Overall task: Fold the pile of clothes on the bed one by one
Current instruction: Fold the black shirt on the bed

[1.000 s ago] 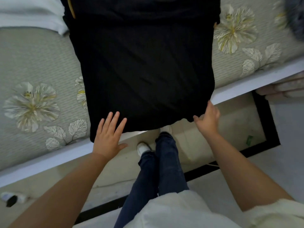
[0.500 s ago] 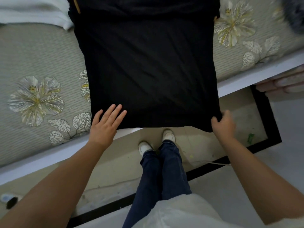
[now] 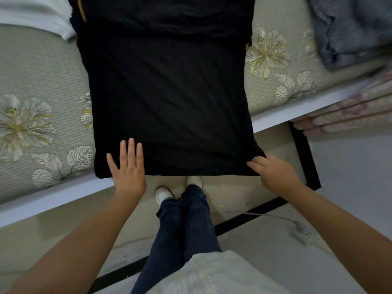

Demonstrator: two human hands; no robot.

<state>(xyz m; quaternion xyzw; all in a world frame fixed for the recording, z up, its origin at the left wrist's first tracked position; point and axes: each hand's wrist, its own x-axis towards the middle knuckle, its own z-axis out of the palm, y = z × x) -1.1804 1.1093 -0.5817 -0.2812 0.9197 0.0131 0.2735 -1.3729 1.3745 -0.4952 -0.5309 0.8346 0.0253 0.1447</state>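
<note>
A black garment (image 3: 167, 98) lies spread flat across the bed (image 3: 42, 77), its lower hem hanging over the bed's white front edge. My left hand (image 3: 127, 166) rests flat on the hem's left part, fingers straight and spread. My right hand (image 3: 273, 172) pinches the hem's right corner, which is pulled out past the bed edge. The garment's top runs out of view at the upper edge.
A white cloth (image 3: 36, 15) lies at the back left of the bed, a grey-blue garment (image 3: 352, 28) at the back right. Folded pinkish bedding (image 3: 347, 111) sits at the right. My legs and white shoes (image 3: 163, 194) stand on the floor below.
My right hand has pulled the hem's right corner outward to the right, stretching the hem straight. My left hand stayed on the left part of the hem, now lying flatter.
</note>
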